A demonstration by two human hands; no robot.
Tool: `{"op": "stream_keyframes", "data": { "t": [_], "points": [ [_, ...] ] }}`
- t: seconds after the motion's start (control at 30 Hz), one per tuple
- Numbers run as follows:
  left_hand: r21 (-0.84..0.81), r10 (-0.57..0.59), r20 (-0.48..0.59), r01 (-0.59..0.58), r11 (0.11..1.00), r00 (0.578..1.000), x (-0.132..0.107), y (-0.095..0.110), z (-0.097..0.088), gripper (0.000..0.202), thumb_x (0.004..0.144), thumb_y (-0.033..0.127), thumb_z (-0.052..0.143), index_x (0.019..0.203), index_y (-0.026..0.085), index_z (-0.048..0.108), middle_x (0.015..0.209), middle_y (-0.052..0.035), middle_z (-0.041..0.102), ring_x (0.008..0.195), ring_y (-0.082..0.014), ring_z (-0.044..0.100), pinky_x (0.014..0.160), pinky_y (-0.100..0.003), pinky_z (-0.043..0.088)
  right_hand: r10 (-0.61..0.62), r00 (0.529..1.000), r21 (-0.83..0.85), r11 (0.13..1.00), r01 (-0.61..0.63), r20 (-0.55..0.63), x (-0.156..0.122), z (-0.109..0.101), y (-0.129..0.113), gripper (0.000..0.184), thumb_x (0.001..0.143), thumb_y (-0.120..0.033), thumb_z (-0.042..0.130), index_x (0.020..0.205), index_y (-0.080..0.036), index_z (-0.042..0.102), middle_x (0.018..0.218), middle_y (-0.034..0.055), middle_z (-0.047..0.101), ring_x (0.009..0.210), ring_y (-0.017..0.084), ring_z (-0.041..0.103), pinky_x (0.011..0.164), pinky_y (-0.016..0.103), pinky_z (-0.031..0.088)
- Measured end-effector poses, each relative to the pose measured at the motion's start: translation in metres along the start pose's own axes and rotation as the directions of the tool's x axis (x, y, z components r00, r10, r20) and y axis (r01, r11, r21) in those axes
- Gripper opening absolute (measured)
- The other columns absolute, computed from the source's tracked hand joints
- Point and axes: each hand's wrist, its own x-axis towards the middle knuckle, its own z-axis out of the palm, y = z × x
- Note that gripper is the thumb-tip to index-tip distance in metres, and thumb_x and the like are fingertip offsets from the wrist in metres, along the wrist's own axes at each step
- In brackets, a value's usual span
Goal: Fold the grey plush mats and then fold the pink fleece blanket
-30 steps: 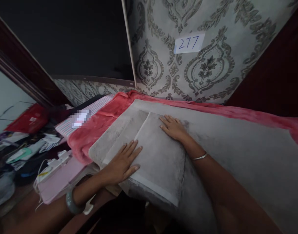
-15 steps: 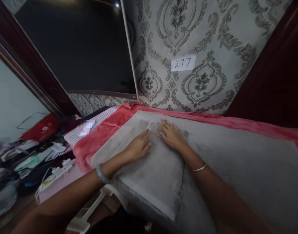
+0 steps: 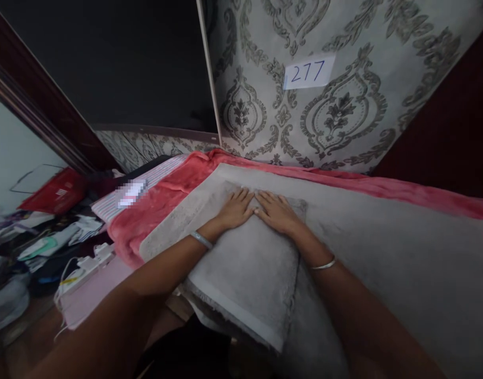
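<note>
A grey, fuzzy folded cloth, which looks like a towel (image 3: 249, 273), lies on a larger grey mat (image 3: 383, 252). Pressed flat near its far edge is my left hand (image 3: 236, 208), fingers stretched out. Just beside it my right hand (image 3: 278, 211) also lies flat on the cloth, fingers extended. The thumbs of the two hands nearly meet. Neither hand grips anything. A paler band runs along the folded cloth's near edge, which hangs at the front of the mat.
Under the mat lies a red blanket (image 3: 146, 210), with a striped cloth (image 3: 168, 171) at its left. A white power strip (image 3: 87, 268) and heaped clothes (image 3: 51, 239) are on the left, near a red bag (image 3: 53, 192). Behind stand a dark screen (image 3: 126, 63) and a patterned wall.
My left hand has slid rightward and forward and now lies flat beside the right hand. A pale raised corner near its fingertips no longer shows. The view has tilted slightly downward.
</note>
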Motion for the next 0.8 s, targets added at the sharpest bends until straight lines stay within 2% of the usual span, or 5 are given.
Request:
{"op": "stream_keyframes", "data": {
  "t": [0.1,0.23,0.43,0.63,0.8],
  "points": [
    [-0.013,0.085,0.002,-0.085,0.996,0.996,-0.041,-0.011,-0.004,0.068,0.102,0.056,0.035,0.160,0.021,0.029,0.170,-0.0145,0.019,0.157,-0.0322,0.015,0.125,-0.058,0.017,-0.010,1.000,-0.008,1.000,0.010,0.014,-0.001,-0.001,0.000,0.062,0.103,-0.048,0.037,0.158,-0.019,0.040,0.165,0.0119,0.030,0.153,0.031,0.027,0.122,0.055,0.024],
    [-0.024,0.175,0.049,-0.174,0.985,0.983,-0.132,-0.028,-0.015,0.062,0.104,0.053,0.033,0.162,0.031,0.025,0.171,-0.0080,0.016,0.158,-0.0309,0.013,0.125,-0.060,0.017,-0.027,1.000,-0.002,1.000,0.027,0.015,-0.001,0.003,0.005,0.061,0.102,-0.047,0.039,0.158,-0.021,0.040,0.165,0.0109,0.031,0.153,0.031,0.028,0.121,0.055,0.025],
    [-0.012,0.229,0.021,-0.228,0.973,0.973,-0.239,-0.041,-0.028,0.058,0.105,0.042,0.038,0.161,0.035,0.025,0.167,-0.0043,0.031,0.156,-0.0266,0.021,0.125,-0.056,0.022,-0.036,0.999,0.011,0.999,0.037,-0.038,0.001,0.010,0.008,0.059,0.101,-0.045,0.041,0.156,-0.023,0.043,0.164,0.0093,0.035,0.151,0.030,0.031,0.121,0.055,0.027],
    [0.005,0.272,-0.094,-0.272,0.962,0.958,-0.250,-0.037,-0.031,0.058,0.102,0.039,0.048,0.157,0.028,0.037,0.168,-0.0100,0.028,0.154,-0.0296,0.027,0.122,-0.053,0.032,0.056,0.986,0.123,0.992,-0.037,-0.156,-0.021,-0.002,0.004,0.054,0.095,-0.034,0.050,0.146,-0.016,0.056,0.158,0.0142,0.044,0.149,0.031,0.036,0.123,0.053,0.027],
    [0.036,0.392,-0.113,-0.390,0.920,0.913,-0.235,-0.025,-0.009,0.074,0.096,0.034,0.057,0.161,0.020,0.024,0.165,-0.0150,0.033,0.154,-0.0303,0.027,0.124,-0.059,0.025,0.409,0.855,0.496,0.841,-0.217,-0.319,-0.113,0.005,-0.003,0.065,0.083,-0.037,0.063,0.146,-0.018,0.055,0.155,0.0137,0.048,0.144,0.034,0.044,0.121,0.055,0.033]
  ]
}}
